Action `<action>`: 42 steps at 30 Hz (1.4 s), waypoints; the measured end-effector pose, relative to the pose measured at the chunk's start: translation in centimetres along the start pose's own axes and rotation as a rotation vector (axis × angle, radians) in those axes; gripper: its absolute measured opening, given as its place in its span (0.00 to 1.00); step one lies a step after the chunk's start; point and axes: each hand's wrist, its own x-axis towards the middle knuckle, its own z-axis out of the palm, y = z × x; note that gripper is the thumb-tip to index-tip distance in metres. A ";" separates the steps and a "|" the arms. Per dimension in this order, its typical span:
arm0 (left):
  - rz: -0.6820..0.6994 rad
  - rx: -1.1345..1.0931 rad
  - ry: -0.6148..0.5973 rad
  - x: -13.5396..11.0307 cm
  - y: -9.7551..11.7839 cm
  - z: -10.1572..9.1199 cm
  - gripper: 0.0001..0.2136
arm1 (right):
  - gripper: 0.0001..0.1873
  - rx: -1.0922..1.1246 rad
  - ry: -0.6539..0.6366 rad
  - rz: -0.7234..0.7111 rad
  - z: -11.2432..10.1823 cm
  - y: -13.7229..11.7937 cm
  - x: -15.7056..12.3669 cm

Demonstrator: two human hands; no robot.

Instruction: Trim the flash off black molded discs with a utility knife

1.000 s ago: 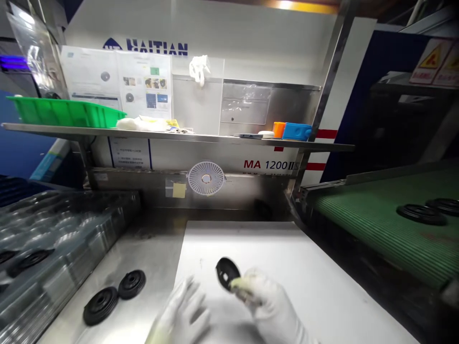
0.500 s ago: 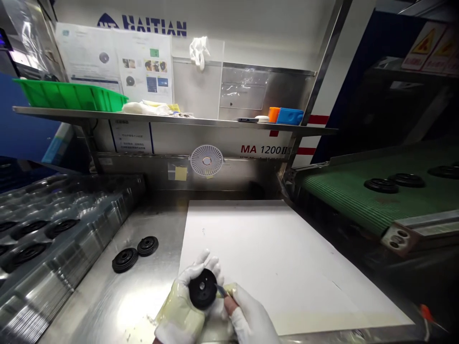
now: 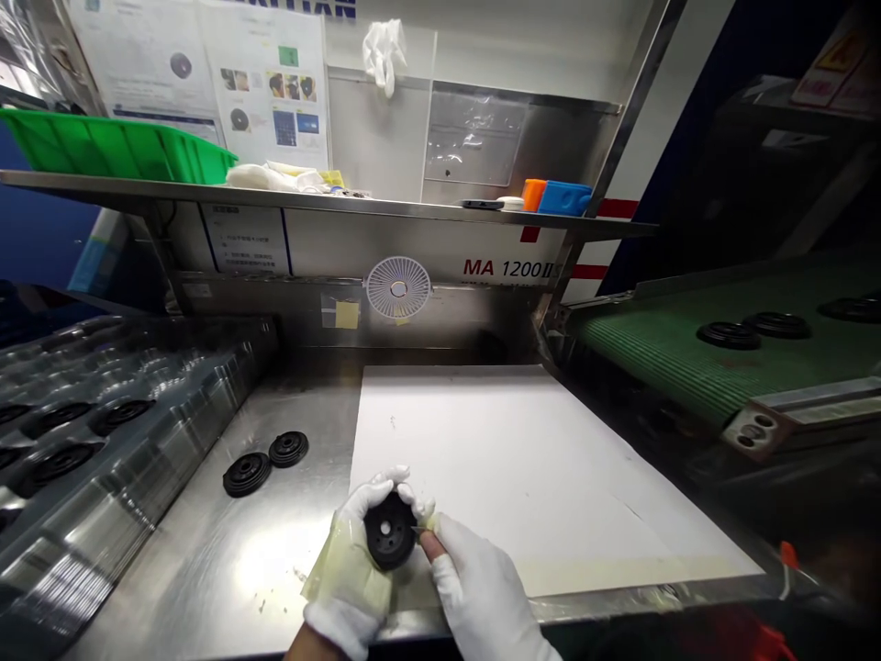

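Observation:
My left hand (image 3: 348, 569), in a white glove wrapped with yellowish tape, cups a black moulded rubber disc (image 3: 390, 531) with a central hole. My right hand (image 3: 478, 592), also gloved in white, presses its fingertips against the disc's right edge. A thin metal blade (image 3: 419, 529) shows between those fingers, its handle hidden by them. Both hands rest low, over the near edge of a white sheet (image 3: 523, 459). Two more black discs (image 3: 246, 475) lie on the steel table (image 3: 206, 551) to the left.
At left is a clear tray (image 3: 124, 450) holding several black discs. At right, a green conveyor belt (image 3: 661, 353) carries several more. Behind stand a small white fan (image 3: 397, 287) and a steel shelf (image 3: 330, 204) bearing a green crate (image 3: 114, 151).
One second ago the disc stood tilted in my right hand's fingers above the sheet, with my left hand open. Now my left hand holds it, and my right hand works at its edge.

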 end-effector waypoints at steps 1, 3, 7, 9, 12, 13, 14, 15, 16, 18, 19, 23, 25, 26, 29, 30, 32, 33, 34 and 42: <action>0.008 -0.004 0.008 0.1 -0.1 0.0 0.07 | 0.14 -0.037 0.013 0.004 0.2 -0.1 -0.1; 0.045 -0.006 0.049 0.3 -0.3 0.0 0.06 | 0.14 -0.104 0.024 0.001 0.7 -0.3 -0.3; 0.199 0.013 0.153 0.6 -0.6 0.1 0.05 | 0.13 -0.168 0.019 -0.009 2.1 -0.7 -0.7; 0.257 0.023 0.193 0.6 -0.7 0.2 0.05 | 0.12 -0.175 0.043 -0.002 2.5 -0.9 -0.9; 0.283 0.043 0.217 0.4 -0.6 0.4 0.09 | 0.14 -0.148 0.047 0.022 2.6 -1.1 -0.9; 0.265 0.056 0.205 0.2 -0.5 0.5 0.11 | 0.15 -0.124 0.037 0.030 2.5 -1.1 -0.9; 0.231 0.070 0.190 0.1 -0.4 0.5 0.14 | 0.15 -0.088 0.026 0.035 2.3 -1.1 -0.8; 0.192 0.078 0.178 -0.1 -0.3 0.5 0.16 | 0.15 -0.043 0.020 0.036 2.1 -1.0 -0.7; 0.159 0.078 0.169 -0.3 -0.2 0.5 0.17 | 0.15 0.002 0.020 0.035 1.9 -1.0 -0.7; 0.127 0.058 0.149 -0.4 -0.1 0.4 0.18 | 0.15 0.047 0.029 0.034 1.6 -0.9 -0.7; 0.143 0.045 0.143 -0.4 0.0 0.3 0.17 | 0.16 0.037 0.035 0.038 1.6 -0.8 -0.7; 0.258 0.062 0.140 -0.1 -0.4 0.0 0.13 | 0.16 -0.099 0.060 0.051 2.2 -1.0 -0.9; 0.307 0.085 0.143 0.1 -0.6 0.0 0.12 | 0.15 -0.127 0.077 0.054 2.8 -1.3 -1.1; 0.332 0.091 0.140 0.1 -0.7 0.1 0.13 | 0.14 -0.134 0.085 0.051 3.0 -1.5 -1.2; 0.350 0.062 0.150 0.1 -0.6 0.6 0.13 | 0.14 -0.148 0.108 0.024 3.6 -2.1 -1.3; 0.345 0.052 0.161 0.0 -0.5 0.8 0.13 | 0.14 -0.152 0.114 0.012 3.7 -2.2 -1.3; 0.282 0.055 0.167 -0.2 -0.1 0.9 0.15 | 0.15 -0.154 0.117 0.000 3.5 -2.2 -1.2; 0.225 0.070 0.155 -0.3 0.1 0.9 0.16 | 0.16 -0.147 0.113 0.000 3.3 -2.1 -1.1; 0.161 0.083 0.134 -0.4 0.3 0.7 0.17 | 0.16 -0.134 0.111 0.002 3.1 -1.9 -1.0; 0.158 0.052 0.075 0.2 -0.2 -0.1 0.07 | 0.15 -0.129 0.117 0.062 2.9 -1.4 -1.4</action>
